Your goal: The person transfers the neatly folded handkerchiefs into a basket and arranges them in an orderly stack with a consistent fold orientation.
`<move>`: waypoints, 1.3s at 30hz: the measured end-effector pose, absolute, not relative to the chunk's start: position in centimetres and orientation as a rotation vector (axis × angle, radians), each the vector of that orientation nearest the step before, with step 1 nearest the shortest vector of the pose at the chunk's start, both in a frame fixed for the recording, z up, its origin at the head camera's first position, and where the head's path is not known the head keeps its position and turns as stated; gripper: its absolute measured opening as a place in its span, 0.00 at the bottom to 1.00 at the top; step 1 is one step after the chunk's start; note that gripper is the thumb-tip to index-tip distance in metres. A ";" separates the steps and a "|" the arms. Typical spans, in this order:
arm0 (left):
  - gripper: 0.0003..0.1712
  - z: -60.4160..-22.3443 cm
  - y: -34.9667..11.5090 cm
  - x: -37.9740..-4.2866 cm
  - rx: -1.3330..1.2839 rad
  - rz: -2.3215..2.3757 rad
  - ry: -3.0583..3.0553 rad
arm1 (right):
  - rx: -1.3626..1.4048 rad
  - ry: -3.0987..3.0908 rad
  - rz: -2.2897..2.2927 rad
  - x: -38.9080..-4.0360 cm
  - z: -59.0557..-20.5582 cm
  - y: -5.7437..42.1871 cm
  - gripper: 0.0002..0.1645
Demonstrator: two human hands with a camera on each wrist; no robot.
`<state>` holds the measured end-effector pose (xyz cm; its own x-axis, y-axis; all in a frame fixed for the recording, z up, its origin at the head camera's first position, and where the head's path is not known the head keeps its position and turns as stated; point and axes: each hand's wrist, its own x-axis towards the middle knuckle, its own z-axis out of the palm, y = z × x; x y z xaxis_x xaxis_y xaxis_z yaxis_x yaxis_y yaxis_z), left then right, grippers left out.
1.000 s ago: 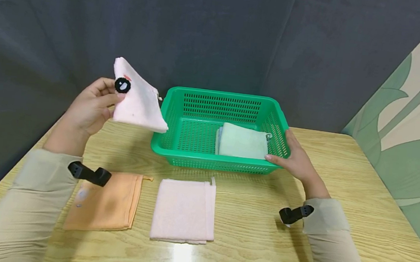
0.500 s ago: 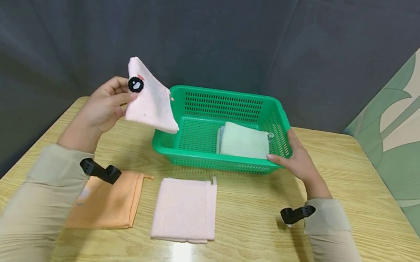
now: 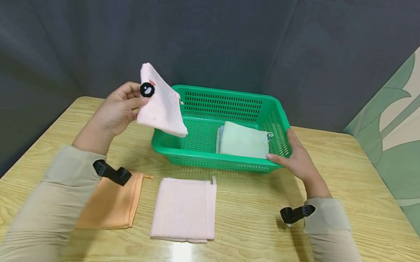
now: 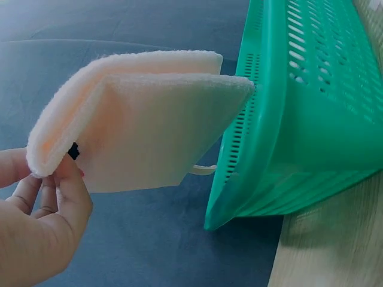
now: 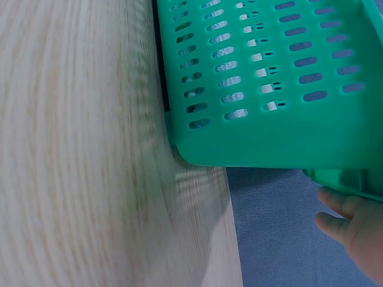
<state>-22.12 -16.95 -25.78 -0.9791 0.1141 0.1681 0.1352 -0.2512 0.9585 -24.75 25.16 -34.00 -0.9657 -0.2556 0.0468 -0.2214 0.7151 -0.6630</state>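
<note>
A folded pale pink towel [image 3: 164, 107] with a black round patch is pinched at one edge between the thumb and fingers of my left hand [image 3: 117, 107]. It hangs in the air over the left end of a green plastic basket [image 3: 222, 157]. In the left wrist view the towel's folded layers [image 4: 161, 125] fan slightly apart beside the basket wall [image 4: 269, 107]. At the basket's right front corner my right hand [image 3: 298, 158] grips the rim, thumb on the front edge. Inside the basket, on the right, lies a folded light green towel [image 3: 245, 141] with a bluish one [image 3: 219, 140] partly under it.
A folded pink towel [image 3: 185, 210] lies on the wooden table [image 3: 251, 248] in front of the basket. Left of it is an orange towel [image 3: 116, 202], partly covered by my left sleeve. A dark curtain [image 3: 221, 33] hangs behind the table, and a painted wall stands at the right.
My left hand has carried the pinched pink towel to the right, from beside the basket to over its left end. My right hand stays at the basket's corner.
</note>
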 end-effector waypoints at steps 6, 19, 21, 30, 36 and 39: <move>0.12 -26.3 -16.0 -22.5 -0.285 -2.466 -1.947 | -0.397 2.871 -1.089 -24.8 -34.1 25.2 0.63; 0.12 -27.9 -14.4 -23.6 -0.225 -2.446 -2.042 | -0.396 2.867 -1.102 -24.8 -34.3 25.2 0.64; 0.12 -28.1 -14.2 -23.7 -0.223 -2.434 -2.066 | -0.395 2.864 -1.107 -24.9 -34.4 25.2 0.64; 0.11 -28.9 -13.3 -24.1 -0.209 -2.427 -2.108 | -0.403 2.865 -1.096 -24.9 -34.2 25.2 0.64; 0.09 -29.3 -12.7 -24.6 -0.176 -2.409 -2.165 | -0.398 2.866 -1.094 -24.7 -34.0 25.1 0.64; 0.09 -29.4 -12.3 -24.9 -0.160 -2.412 -2.174 | -0.394 2.867 -1.102 -24.8 -34.1 25.2 0.64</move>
<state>-24.85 -12.26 -29.38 -0.9891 0.1473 -0.0006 -0.0158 -0.1023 0.9946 -24.75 25.18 -34.11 -0.9667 -0.2514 0.0488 -0.2193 0.7144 -0.6645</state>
